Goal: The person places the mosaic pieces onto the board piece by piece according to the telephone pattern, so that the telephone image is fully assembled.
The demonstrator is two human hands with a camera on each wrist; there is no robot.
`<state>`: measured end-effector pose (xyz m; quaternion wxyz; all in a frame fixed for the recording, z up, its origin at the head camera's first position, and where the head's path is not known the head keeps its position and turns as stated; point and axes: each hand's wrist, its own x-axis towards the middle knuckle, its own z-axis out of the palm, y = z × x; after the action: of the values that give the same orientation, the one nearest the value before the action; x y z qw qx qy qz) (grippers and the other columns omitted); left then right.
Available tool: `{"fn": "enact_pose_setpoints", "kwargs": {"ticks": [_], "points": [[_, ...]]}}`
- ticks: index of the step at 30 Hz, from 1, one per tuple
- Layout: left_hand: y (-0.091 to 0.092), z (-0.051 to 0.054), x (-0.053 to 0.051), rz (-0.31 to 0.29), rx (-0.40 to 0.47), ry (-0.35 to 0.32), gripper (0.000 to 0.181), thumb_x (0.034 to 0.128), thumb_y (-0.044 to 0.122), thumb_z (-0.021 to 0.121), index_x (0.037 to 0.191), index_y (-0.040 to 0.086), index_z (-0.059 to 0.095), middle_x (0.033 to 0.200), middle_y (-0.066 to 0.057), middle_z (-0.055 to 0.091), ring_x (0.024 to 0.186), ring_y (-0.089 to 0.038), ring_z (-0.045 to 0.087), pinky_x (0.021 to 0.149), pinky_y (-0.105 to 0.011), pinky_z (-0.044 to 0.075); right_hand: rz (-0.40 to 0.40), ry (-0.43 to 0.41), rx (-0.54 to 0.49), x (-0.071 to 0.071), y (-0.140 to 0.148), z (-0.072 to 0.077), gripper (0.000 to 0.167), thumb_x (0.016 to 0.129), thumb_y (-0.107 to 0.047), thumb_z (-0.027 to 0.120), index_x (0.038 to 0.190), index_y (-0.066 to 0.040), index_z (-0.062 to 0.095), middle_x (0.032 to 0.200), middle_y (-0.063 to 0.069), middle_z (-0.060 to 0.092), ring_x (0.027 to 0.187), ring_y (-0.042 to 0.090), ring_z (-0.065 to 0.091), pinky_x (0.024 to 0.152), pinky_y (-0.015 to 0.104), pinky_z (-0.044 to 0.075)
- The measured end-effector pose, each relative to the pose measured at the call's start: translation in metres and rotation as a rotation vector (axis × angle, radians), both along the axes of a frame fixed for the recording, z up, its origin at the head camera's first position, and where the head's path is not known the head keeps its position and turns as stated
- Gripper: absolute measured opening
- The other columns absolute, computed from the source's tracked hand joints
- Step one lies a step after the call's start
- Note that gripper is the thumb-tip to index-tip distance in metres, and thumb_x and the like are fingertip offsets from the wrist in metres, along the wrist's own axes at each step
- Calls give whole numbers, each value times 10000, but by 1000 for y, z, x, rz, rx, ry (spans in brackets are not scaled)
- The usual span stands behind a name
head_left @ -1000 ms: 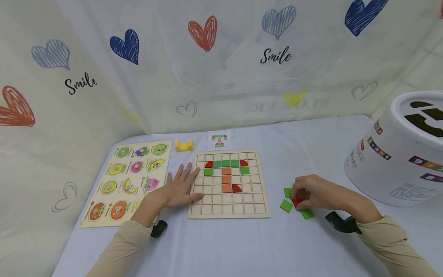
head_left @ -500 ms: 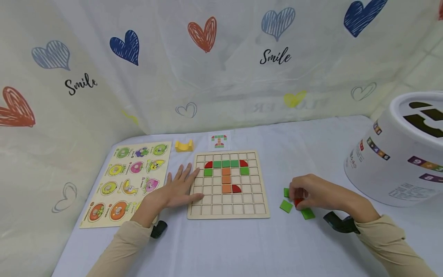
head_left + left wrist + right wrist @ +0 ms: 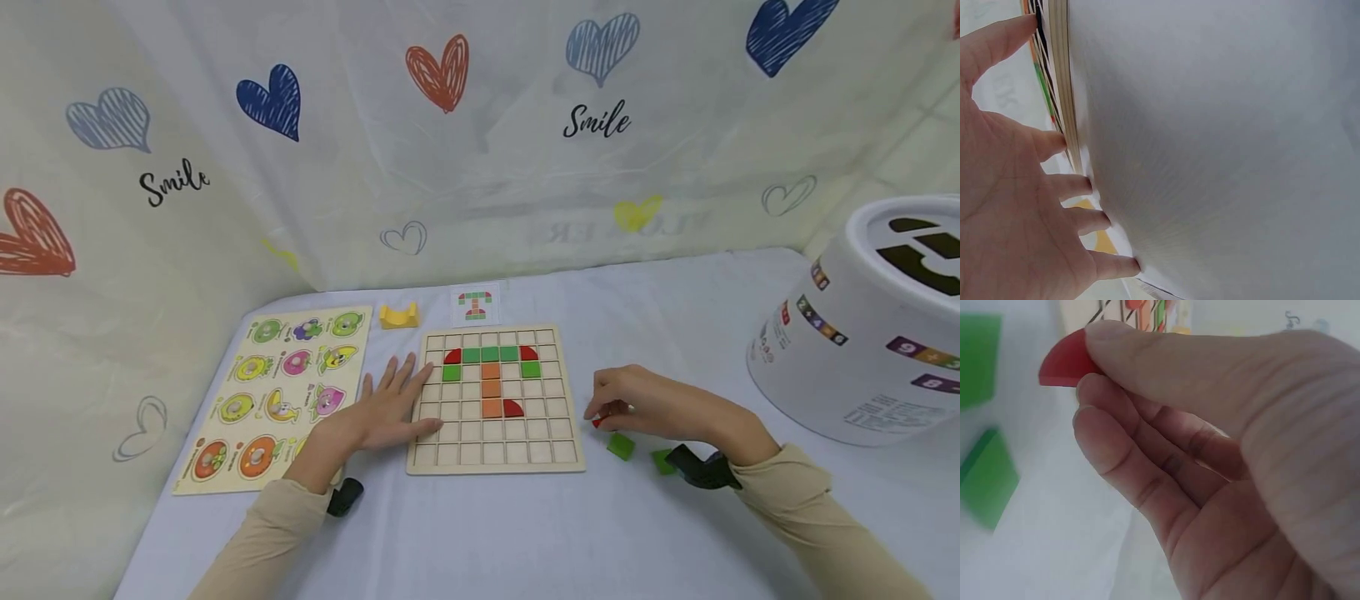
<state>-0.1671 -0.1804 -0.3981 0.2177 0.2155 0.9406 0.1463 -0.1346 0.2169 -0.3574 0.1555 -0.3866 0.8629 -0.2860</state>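
Observation:
My right hand (image 3: 648, 404) pinches a red quarter-circle tile (image 3: 1066, 362) between thumb and fingertips, just right of the wooden grid board (image 3: 465, 457). In the head view only a sliver of that tile shows under the fingers. Green square tiles (image 3: 620, 446) lie on the cloth below this hand. My left hand (image 3: 386, 414) is spread with straight fingers, its thumb and fingertips touching the board's left edge. On the board, green, orange and red tiles form a T-like figure; a red quarter-circle (image 3: 513, 408) sits right of the lowest orange tile (image 3: 491, 407).
Behind the board lies a small picture card (image 3: 476, 306) with a T pattern, beside a yellow curved block (image 3: 399, 316). A fruit puzzle board (image 3: 281, 387) lies at the left, partly under the left forearm. A large white bucket (image 3: 817, 367) stands at the right.
My right hand has lifted the red quarter-circle tile from among the green squares and moved left with it, towards the board. My left hand has stayed in place.

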Motion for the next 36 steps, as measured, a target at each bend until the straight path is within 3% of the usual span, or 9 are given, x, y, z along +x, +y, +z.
{"fn": "enact_pose_setpoints", "kwargs": {"ticks": [11,20,28,36], "points": [[1,1,0,-3,-13,6,935,1013,612,508,1689,92,123,1744,-208,-15,1591,-449,-66,1191,-754,-34,85,-63,-48,-25,-58,-8,79,961,-47,750,971,-109,702,898,-98,658,805,40,587,755,256,555],[2,2,1,-3,-20,-1,943,1008,618,507,1691,103,111,1745,-198,-31,1592,-441,-80,1195,-744,-48,147,-42,-137,-40,-97,-12,86,969,-27,729,995,-76,794,914,-65,708,836,27,670,802,252,585],[2,2,1,1,-32,-2,947,1006,630,506,1694,115,106,1748,-185,-36,1594,-431,-86,1200,-734,-50,119,-92,-246,-50,-115,-23,111,937,26,730,944,-71,783,926,-30,724,883,61,694,840,267,601],[0,2,1,-1,-29,5,940,1011,621,512,1694,121,104,1748,-183,-38,1593,-431,-88,1199,-737,-45,87,-58,-230,-54,-127,-28,144,945,14,723,1031,-59,812,984,0,738,941,70,679,870,242,580]]}}
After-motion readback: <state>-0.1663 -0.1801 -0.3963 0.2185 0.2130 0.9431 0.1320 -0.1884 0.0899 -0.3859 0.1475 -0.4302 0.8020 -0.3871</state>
